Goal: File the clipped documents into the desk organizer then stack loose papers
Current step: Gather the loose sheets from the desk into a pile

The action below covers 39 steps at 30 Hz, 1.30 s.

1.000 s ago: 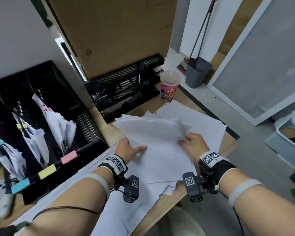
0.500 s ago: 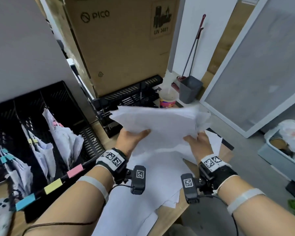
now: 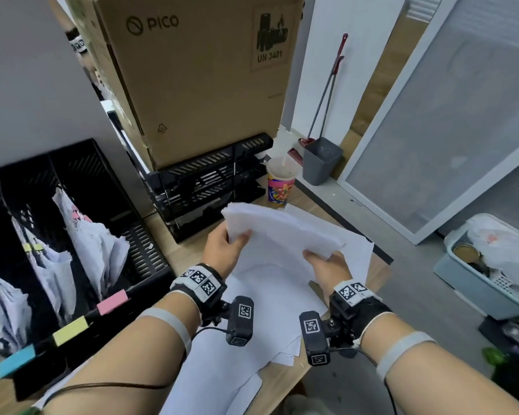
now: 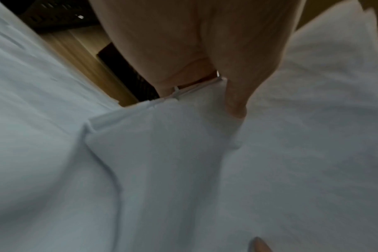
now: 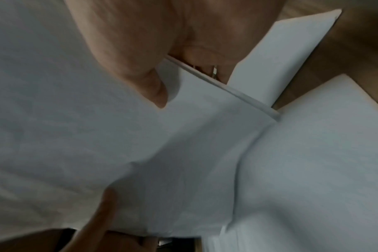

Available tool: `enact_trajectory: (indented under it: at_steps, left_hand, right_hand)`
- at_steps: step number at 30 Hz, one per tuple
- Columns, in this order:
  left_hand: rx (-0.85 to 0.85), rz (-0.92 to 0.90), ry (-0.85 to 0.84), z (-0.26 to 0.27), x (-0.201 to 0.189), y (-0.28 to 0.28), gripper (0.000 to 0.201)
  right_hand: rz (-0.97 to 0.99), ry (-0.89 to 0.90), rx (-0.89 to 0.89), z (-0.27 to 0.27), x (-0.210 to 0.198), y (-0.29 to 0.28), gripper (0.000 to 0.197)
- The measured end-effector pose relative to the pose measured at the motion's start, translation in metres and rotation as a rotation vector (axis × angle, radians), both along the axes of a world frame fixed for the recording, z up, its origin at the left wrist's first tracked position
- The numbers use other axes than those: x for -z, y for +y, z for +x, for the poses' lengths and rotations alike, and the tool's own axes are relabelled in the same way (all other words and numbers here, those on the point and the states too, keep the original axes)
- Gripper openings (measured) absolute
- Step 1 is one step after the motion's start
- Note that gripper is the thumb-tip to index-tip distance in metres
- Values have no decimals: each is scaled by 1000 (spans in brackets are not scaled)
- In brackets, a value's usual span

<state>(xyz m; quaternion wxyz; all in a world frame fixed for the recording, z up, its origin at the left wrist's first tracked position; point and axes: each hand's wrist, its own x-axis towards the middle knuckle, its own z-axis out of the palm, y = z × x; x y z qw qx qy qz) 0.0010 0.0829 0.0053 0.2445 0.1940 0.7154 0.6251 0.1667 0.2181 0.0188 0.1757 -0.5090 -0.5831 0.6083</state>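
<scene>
A stack of loose white papers (image 3: 279, 229) is lifted off the desk, held between both hands. My left hand (image 3: 226, 245) grips its left edge, thumb on top. My right hand (image 3: 324, 259) grips the near right corner. In the left wrist view the thumb (image 4: 235, 95) presses on the paper stack (image 4: 183, 153). The right wrist view shows my thumb (image 5: 140, 68) on the same stack (image 5: 183, 145). More loose sheets (image 3: 270, 301) lie on the desk below. The black desk organizer (image 3: 81, 235) at the left holds clipped documents (image 3: 90, 247) in its slots.
A black letter tray (image 3: 210, 181) stands behind the papers under a large cardboard box (image 3: 198, 73). A colourful cup (image 3: 280, 182) sits at the desk's far corner. The wooden desk edge (image 3: 381, 265) falls off to the right; a bin and basket sit on the floor.
Both hands gathered the loose sheets and raised them off the desk. The stack has since been lowered and tilted, its right end dipping toward the desk.
</scene>
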Motion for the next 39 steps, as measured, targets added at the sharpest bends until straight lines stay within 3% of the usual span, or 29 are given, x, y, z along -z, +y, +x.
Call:
enact_trajectory:
  at_steps: [3, 5, 8, 10, 13, 15, 20, 24, 26, 28, 30, 32, 35, 39]
  left_hand:
    - [75, -20, 130, -9, -18, 8, 21]
    - [150, -113, 184, -20, -18, 13, 26]
    - [347, -465, 240, -26, 3, 16, 28]
    - [493, -722, 306, -19, 27, 13, 19]
    - [643, -1012, 450, -7, 64, 3, 28]
    - [656, -1097, 441, -2, 80, -1, 30]
    - [641, -1172, 360, 6, 94, -1, 42]
    - [606, -1121, 309, 6, 95, -3, 58]
    - [580, -1072, 259, 7, 92, -6, 51]
    - [553, -957, 177, 9, 91, -10, 36]
    - [478, -768, 26, 9, 88, -12, 38]
    - [339, -528, -127, 9, 75, -11, 46]
    - [185, -238, -195, 4, 44, -3, 45]
    - [159, -10, -248, 6, 14, 10, 46]
  right_hand:
    - [117, -24, -19, 5, -5, 9, 7]
    - [92, -45, -30, 9, 3, 12, 16]
    - [-113, -209, -63, 20, 38, 8, 30]
    - [-284, -435, -244, 29, 56, -6, 42]
    - [-457, -578, -327, 41, 75, -29, 31]
    - [-582, -605, -316, 44, 82, -40, 23]
    - [-643, -480, -139, 48, 106, -50, 58]
    - [-499, -506, -61, 53, 106, -51, 49]
    - [-412, -574, -45, 57, 113, -46, 56]
    - [-433, -544, -3, 60, 117, -43, 40]
    - [-385, -461, -38, 58, 109, -37, 30]
    - [-269, -344, -50, 54, 86, -31, 32]
    - [-103, -125, 86, 44, 48, -15, 29]
    - [-76, 46, 173, 28, 6, -1, 36]
